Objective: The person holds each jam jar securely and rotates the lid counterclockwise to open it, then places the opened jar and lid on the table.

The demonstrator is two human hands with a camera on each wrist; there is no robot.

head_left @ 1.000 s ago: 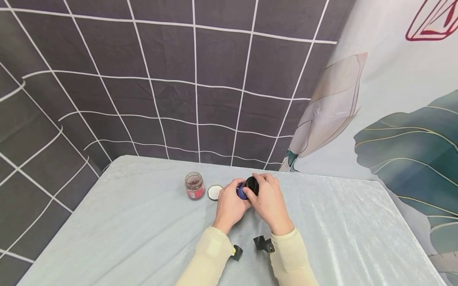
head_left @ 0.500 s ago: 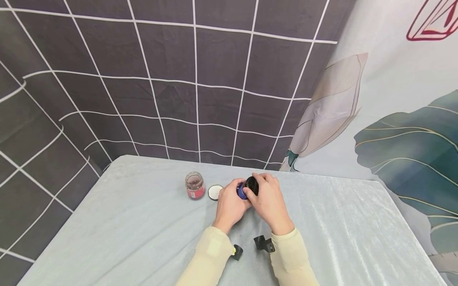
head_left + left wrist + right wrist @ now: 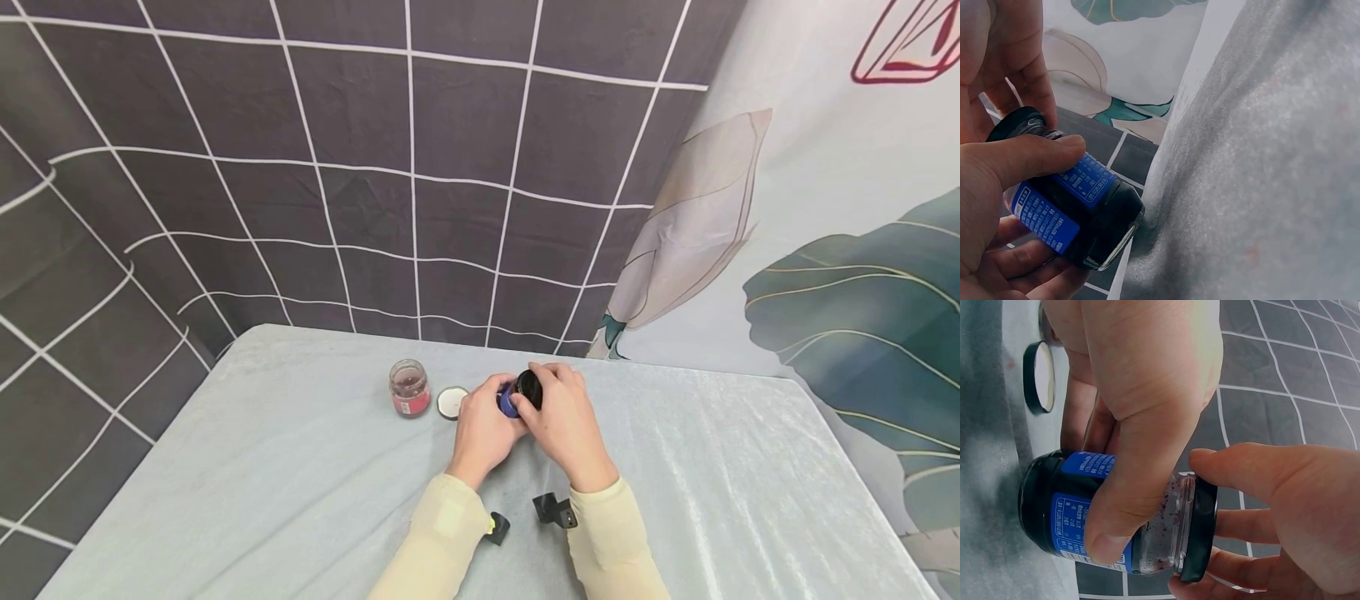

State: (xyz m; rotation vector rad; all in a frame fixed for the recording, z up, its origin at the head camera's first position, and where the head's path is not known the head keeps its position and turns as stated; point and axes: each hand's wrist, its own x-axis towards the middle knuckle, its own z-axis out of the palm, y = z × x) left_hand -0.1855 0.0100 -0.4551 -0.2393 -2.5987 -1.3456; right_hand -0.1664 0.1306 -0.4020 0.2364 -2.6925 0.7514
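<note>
A glass jar with a blue label and dark contents lies tilted in the left hand, lid end toward the right hand. The left thumb lies across the label and the fingers wrap underneath. The right hand grips the black lid by its edge, thumb on one side and fingers on the other. In the right wrist view the lid is at the jar's mouth, with smeared clear glass showing just below it. In the left wrist view the jar's base is close to the cloth.
To the left stands an uncovered glass jar with a red label. Beside it a dark-rimmed lid lies white inside up. A pale cloth covers the table, which ends at a dark gridded wall hanging. Black camera mounts jut from both sleeves.
</note>
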